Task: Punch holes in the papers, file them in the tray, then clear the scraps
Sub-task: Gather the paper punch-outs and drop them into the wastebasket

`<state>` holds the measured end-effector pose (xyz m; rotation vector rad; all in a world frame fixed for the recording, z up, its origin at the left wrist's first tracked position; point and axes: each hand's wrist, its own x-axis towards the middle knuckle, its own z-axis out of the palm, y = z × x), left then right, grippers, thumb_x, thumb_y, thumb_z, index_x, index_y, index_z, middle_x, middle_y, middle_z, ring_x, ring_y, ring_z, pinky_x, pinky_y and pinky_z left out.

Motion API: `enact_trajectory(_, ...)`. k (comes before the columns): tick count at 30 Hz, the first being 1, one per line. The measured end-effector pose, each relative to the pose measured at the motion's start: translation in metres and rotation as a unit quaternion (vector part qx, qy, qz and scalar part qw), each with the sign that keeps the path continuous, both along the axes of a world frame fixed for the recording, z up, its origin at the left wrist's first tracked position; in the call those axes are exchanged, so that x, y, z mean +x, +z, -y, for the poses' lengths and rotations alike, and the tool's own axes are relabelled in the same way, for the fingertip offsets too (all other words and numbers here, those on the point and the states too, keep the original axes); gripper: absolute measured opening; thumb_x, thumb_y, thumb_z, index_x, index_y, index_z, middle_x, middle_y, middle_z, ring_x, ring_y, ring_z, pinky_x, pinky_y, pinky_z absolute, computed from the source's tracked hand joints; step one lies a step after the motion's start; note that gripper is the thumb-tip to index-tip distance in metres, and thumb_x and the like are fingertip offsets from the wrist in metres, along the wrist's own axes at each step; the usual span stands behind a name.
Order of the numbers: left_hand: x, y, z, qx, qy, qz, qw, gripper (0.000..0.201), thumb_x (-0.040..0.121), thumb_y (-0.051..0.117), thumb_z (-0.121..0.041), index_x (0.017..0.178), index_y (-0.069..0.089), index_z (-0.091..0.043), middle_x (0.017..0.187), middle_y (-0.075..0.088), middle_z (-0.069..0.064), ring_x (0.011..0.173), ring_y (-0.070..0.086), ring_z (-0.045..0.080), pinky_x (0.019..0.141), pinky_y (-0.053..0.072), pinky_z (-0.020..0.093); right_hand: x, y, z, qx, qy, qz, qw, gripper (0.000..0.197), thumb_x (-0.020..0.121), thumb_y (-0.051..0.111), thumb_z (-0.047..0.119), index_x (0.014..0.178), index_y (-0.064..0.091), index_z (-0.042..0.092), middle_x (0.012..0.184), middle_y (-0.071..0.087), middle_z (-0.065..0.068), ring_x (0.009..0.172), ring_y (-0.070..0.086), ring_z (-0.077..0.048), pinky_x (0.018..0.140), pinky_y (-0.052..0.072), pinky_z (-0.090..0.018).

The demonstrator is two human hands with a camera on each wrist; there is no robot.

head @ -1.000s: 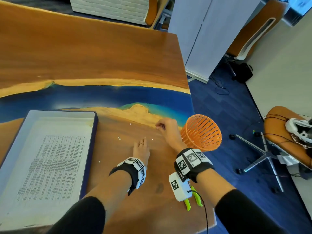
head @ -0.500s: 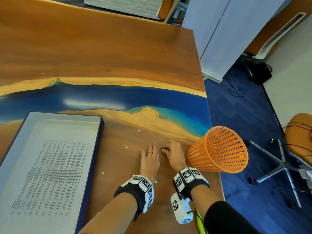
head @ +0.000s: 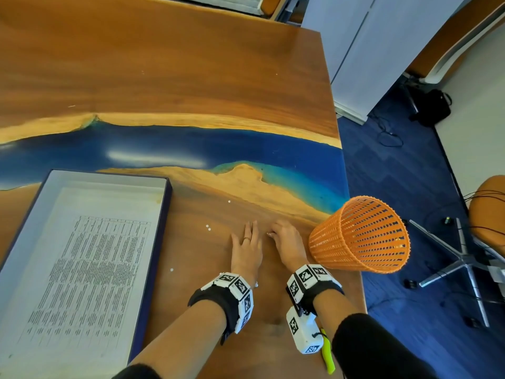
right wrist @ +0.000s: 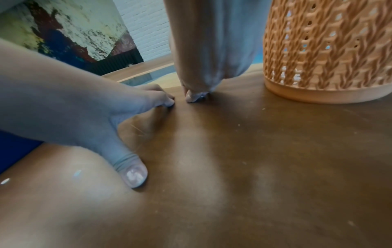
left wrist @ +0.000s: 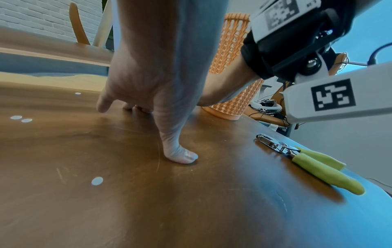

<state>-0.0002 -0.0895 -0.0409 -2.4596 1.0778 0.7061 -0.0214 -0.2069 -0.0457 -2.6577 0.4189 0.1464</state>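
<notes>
My left hand (head: 247, 248) lies flat on the wooden table, fingers straight, thumb (left wrist: 182, 156) pressed down. Just to its right my right hand (head: 287, 242) has its fingers bent down, tips bunched on the table (right wrist: 195, 97) beside the left fingertips. Whether a scrap lies under them is hidden. Small white paper scraps (head: 208, 227) lie left of the hands, and one (left wrist: 97, 181) lies nearer me. The printed paper (head: 82, 269) lies in the white tray (head: 109, 179) at the left. The green-handled hole punch (left wrist: 307, 159) rests by the table's right edge, behind my right wrist.
An orange mesh basket (head: 360, 239) stands on the table's right edge, close to my right hand. Beyond the edge are blue carpet, a chair base (head: 461, 263) and cables. The far half of the table is bare wood and blue resin.
My right hand has drawn back toward me, from beyond the left hand to right beside its fingertips. The left hand has stayed flat on the table.
</notes>
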Motion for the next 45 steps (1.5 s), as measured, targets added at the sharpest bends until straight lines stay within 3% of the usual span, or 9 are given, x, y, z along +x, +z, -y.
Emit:
enact_trajectory(6,-0.002,0.001,0.001,0.002,0.007,0.003,1.0,0.127,0.071,0.076,-0.05,0.148,-0.011,0.0,0.156,-0.019,0.02,0.147,-0.009,0.035,0.113,0.022,0.054,0.003,0.001,0.0,-0.005,0.025,-0.021,0.999,0.008,0.09,0.052,0.005,0.086,0.059,0.003,0.097,0.057,-0.012,0.088,0.055,-0.027,0.077,0.049,-0.04)
enact_trajectory(14,0.0,0.001,-0.001,0.001,0.001,0.003,1.0,0.128,0.07,0.075,-0.053,0.148,-0.012,0.0,0.156,-0.019,0.019,0.147,-0.009,0.033,0.113,0.02,0.055,0.005,0.0,0.002,-0.026,0.061,-0.062,0.996,0.014,0.095,0.041,0.004,0.099,0.054,0.002,0.106,0.054,-0.015,0.095,0.051,-0.028,0.084,0.043,-0.037)
enact_trajectory(21,0.001,0.007,-0.004,-0.001,-0.002,-0.003,1.0,0.125,0.071,0.073,-0.055,0.149,-0.009,-0.002,0.158,-0.016,0.015,0.148,-0.006,0.031,0.114,0.018,0.054,0.001,0.021,-0.007,0.04,-0.002,-0.05,0.998,0.011,0.089,0.043,-0.001,0.097,0.049,0.006,0.094,0.054,-0.015,0.08,0.049,-0.025,0.072,0.044,-0.04)
enact_trajectory(26,-0.008,0.012,-0.009,0.005,-0.025,-0.021,0.999,0.112,0.077,0.071,-0.048,0.15,0.0,-0.003,0.159,-0.014,0.013,0.148,-0.001,0.032,0.116,0.016,0.054,-0.007,0.055,-0.012,0.06,0.013,0.013,0.998,0.013,0.087,0.048,-0.001,0.087,0.048,0.012,0.087,0.058,-0.013,0.076,0.054,-0.025,0.066,0.044,-0.037)
enact_trajectory(31,-0.019,0.023,-0.008,0.037,-0.051,-0.029,0.998,0.096,0.085,0.066,-0.038,0.151,0.005,-0.005,0.158,-0.017,0.013,0.148,0.0,0.032,0.115,0.018,0.054,-0.026,0.109,-0.005,0.109,-0.008,0.138,0.984,0.014,0.083,0.058,0.001,0.081,0.053,0.014,0.08,0.063,-0.005,0.074,0.058,-0.018,0.068,0.051,-0.035)
enact_trajectory(36,-0.027,0.046,0.008,0.082,-0.079,-0.055,0.992,0.064,0.093,0.057,-0.03,0.147,0.029,-0.007,0.159,-0.005,0.017,0.142,0.026,0.031,0.114,0.021,0.052,-0.053,0.163,0.027,0.093,-0.051,0.208,0.972,0.011,0.08,0.063,-0.001,0.08,0.058,0.009,0.074,0.065,-0.007,0.068,0.061,-0.014,0.064,0.051,-0.023)
enact_trajectory(38,-0.031,0.044,0.009,0.092,-0.073,-0.078,0.99,0.068,0.093,0.057,-0.033,0.147,0.027,-0.005,0.159,0.0,0.016,0.141,0.029,0.031,0.115,0.018,0.052,-0.066,0.171,0.05,0.067,-0.096,0.208,0.971,0.016,0.077,0.065,-0.001,0.075,0.058,0.013,0.069,0.066,-0.008,0.066,0.062,-0.016,0.064,0.054,-0.028)
enact_trajectory(41,-0.037,0.028,0.005,0.084,-0.056,-0.06,0.993,0.071,0.095,0.052,-0.038,0.148,0.021,-0.001,0.157,0.016,0.017,0.139,0.032,0.032,0.113,0.026,0.05,-0.083,0.173,0.081,0.027,-0.164,0.171,0.971,0.031,0.072,0.068,0.0,0.066,0.053,0.027,0.063,0.065,-0.003,0.066,0.062,-0.019,0.07,0.055,-0.042)
enact_trajectory(45,-0.042,0.039,0.0,0.102,-0.106,-0.049,0.988,0.066,0.098,0.048,-0.024,0.151,0.012,-0.005,0.159,0.0,0.016,0.139,0.033,0.029,0.114,0.024,0.047,-0.093,0.17,0.102,0.022,-0.172,0.125,0.977,0.008,0.079,0.066,0.004,0.081,0.062,0.011,0.07,0.07,-0.011,0.069,0.066,-0.021,0.074,0.055,-0.045)
